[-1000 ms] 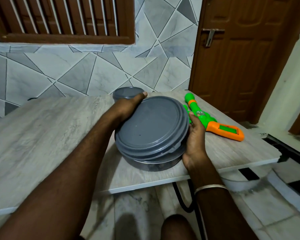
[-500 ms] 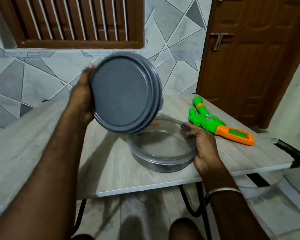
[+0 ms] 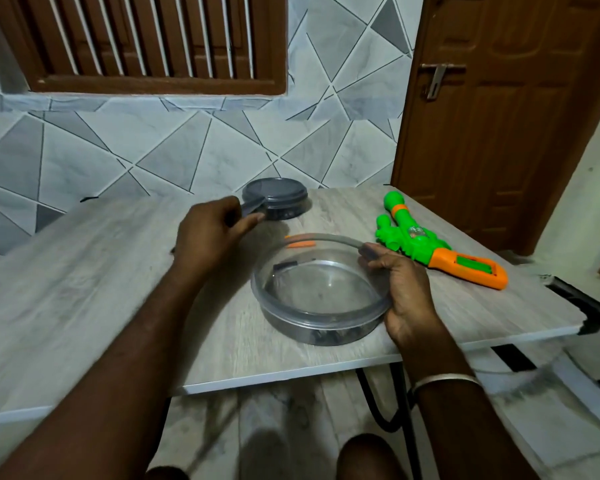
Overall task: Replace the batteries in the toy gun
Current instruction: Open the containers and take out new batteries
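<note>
A: Where is the toy gun [image 3: 430, 251]?
B: Flat by the worktop's [image 3: 84, 289] right edge, untouched.
A: Grips?
B: The right hand [image 3: 406, 296] grasps the open bowl [image 3: 309, 332] by its rim; the left hand [image 3: 212, 233] pinches a blurred grey piece [image 3: 252, 206] beside the far tub [image 3: 278, 199].

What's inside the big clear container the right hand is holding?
Open clear container: a small dark piece by the far wall, an orange stick near the far rim, possibly behind it. Dark shapes low down are blurred. No batteries identifiable. Right hand covers the right rim.

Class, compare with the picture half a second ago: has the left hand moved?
Yes. The left hand has lowered towards the table, now beside the small grey tub behind the clear container.
</note>
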A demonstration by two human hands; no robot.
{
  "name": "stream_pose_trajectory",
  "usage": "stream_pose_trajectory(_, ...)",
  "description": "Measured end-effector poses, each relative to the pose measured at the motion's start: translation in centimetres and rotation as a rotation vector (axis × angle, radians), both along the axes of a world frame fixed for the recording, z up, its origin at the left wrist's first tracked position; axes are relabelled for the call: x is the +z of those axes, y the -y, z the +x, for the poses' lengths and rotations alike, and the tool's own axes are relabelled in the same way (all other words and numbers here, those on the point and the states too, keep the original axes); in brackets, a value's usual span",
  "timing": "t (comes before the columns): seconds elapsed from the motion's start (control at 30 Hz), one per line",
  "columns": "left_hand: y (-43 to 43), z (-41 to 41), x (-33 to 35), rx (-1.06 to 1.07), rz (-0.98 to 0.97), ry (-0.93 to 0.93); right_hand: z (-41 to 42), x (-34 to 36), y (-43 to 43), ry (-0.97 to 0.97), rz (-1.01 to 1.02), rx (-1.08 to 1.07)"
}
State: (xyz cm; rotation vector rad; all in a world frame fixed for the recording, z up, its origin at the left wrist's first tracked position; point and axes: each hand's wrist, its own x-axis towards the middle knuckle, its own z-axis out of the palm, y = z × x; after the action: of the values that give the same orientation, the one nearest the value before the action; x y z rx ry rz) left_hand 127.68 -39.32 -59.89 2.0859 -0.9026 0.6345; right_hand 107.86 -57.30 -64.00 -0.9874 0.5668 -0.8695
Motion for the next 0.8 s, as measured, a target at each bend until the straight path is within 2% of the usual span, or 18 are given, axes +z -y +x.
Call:
stream_pose_trajectory(0.17,0.2,-0.1,-0.8,-0.028,0.319,-0.078,-0.2,-0.1,0.0,-0.015,-0.008,0.01)
stream_pose_trajectory(0.4,-0.1,0.9,-1.3,-0.034,0.49,-0.276,-0.6,0.5,-0.5,-0.049,-0.036,0.025)
stream_pose_trajectory(0.5,-0.1,0.3,-0.7,-0.028,0.475,-0.276,-0.7,0.5,-0.5,-0.063,-0.058,0.011)
stream_pose_trajectory(0.6,-0.1,-1.5,1.3,-0.016,0.327,-0.123,-0.6,0.2,-0.4,-0.068,-0.071,-0.019)
stream_pose_trajectory(0.7,0.7,-4.7,3.7,-0.17,0.285,-0.024,-0.2,0.0,-0.3,-0.065,-0.059,-0.044)
stream_pose_trajectory(0.73,1.2,-5.8,4.3,-0.25,0.311,-0.064,-0.2,0.0,-0.2,-0.054,-0.058,-0.044)
stream_pose_trajectory(0.8,2.1,-8.2,5.1,-0.429,0.441,-0.276,-0.2,0.1,-0.3,-0.043,-0.061,-0.043)
